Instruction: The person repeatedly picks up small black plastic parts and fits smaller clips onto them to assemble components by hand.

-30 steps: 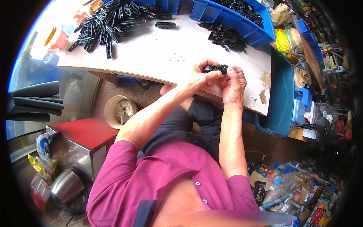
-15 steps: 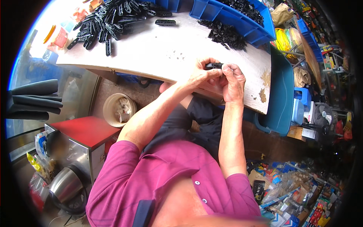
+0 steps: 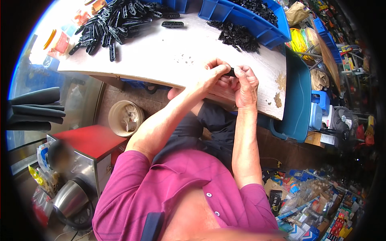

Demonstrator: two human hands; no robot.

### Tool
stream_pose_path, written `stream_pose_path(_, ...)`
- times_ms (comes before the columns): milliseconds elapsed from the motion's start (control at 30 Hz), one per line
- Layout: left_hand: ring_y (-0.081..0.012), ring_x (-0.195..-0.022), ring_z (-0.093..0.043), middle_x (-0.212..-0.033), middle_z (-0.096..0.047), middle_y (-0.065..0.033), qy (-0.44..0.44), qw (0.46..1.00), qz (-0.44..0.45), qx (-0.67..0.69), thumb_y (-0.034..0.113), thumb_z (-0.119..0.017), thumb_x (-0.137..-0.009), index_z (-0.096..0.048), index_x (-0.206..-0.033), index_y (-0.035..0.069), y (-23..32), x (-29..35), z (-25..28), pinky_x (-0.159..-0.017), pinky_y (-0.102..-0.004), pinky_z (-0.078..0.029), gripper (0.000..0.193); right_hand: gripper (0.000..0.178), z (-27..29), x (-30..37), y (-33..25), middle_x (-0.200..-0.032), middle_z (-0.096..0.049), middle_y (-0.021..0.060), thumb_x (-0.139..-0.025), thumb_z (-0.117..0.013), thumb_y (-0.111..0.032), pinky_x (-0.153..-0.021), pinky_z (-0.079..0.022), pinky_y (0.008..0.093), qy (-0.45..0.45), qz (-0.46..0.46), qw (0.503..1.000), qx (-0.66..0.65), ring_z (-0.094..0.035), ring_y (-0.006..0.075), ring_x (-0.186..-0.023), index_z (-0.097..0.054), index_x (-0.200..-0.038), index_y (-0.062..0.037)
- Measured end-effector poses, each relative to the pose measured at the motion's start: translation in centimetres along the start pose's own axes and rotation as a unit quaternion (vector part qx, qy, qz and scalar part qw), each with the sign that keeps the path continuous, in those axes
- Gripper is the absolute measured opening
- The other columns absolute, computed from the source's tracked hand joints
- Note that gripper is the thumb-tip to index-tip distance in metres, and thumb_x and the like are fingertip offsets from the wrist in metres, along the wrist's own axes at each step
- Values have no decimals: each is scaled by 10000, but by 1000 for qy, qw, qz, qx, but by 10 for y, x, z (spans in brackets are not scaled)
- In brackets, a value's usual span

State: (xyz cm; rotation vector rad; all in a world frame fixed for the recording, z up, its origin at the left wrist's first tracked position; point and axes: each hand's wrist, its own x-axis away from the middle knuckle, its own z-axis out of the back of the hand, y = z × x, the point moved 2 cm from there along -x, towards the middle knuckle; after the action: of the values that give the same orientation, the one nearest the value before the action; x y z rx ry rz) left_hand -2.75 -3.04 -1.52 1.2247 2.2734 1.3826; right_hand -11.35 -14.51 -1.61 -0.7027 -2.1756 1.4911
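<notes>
Over the near edge of the white table (image 3: 148, 52), my two hands meet in front of me. Closed, my left hand (image 3: 214, 75) grips a small black plastic piece (image 3: 231, 72), mostly hidden by the fingers. My right hand (image 3: 246, 86) is closed too, its thumb and fingers pinching at the right end of that piece. A heap of oblong black plastic pieces (image 3: 110, 28) lies at the far left, and a single oblong one (image 3: 172, 24) rests apart from it. Small black parts (image 3: 237, 37) are spilled in a loose pile beyond my right hand.
Behind the pile stands a blue bin (image 3: 221, 12) with more small black parts. A teal tub (image 3: 297, 96) is at the table's right end. Below left are a whitish bucket (image 3: 114, 118), a red-topped cabinet (image 3: 88, 138) and a steel kettle (image 3: 72, 197). Packaged goods crowd the lower right.
The black piece showed lengthwise between my hands before; now my left thumb and fingers cover more of it. Both hands stay close together at the same place over the table.
</notes>
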Motion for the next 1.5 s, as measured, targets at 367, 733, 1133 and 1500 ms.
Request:
stream_pose_path(367,-77,-620,-611,-821,-653,-29,-18,998,-49,39,171,-646,-855,-640,-948,55,-2,3,5,-593,-204,-495,149,205,-12,-1,1,-659,-557,-15,-874,-640,-225,-407,-350,212,7,17,992,126,-432,64,-438,-600,-750,-67)
stream_pose_path(733,-275,-843,-623,-900,-681,-136,249,694,-345,-581,346,-603,-853,-684,-978,92,33,-88,30,-823,-399,-476,295,277,6,2,-3,-413,-367,20,-860,-581,-227,-556,-576,468,83,-17,993,-82,-486,163,-414,-473,-649,-83)
stream_pose_path(1133,-321,-922,-542,-931,-612,-101,163,582,-360,-711,189,-589,-787,-611,-881,92,23,-105,22,-776,-462,-423,137,457,111,-7,-62,-514,-411,85,-826,-629,-366,-640,-568,551,417,7,906,-69,-553,262,-540,-497,-1046,12)
stream_pose_path(1500,-348,-915,-561,-926,-627,-156,87,621,-318,-712,70,-603,-773,-556,-900,43,33,-87,19,-829,-442,-436,138,247,66,-16,-23,-451,-425,67,-896,-601,-268,-575,-583,491,265,-56,962,18,-548,221,-473,-543,-943,-33)
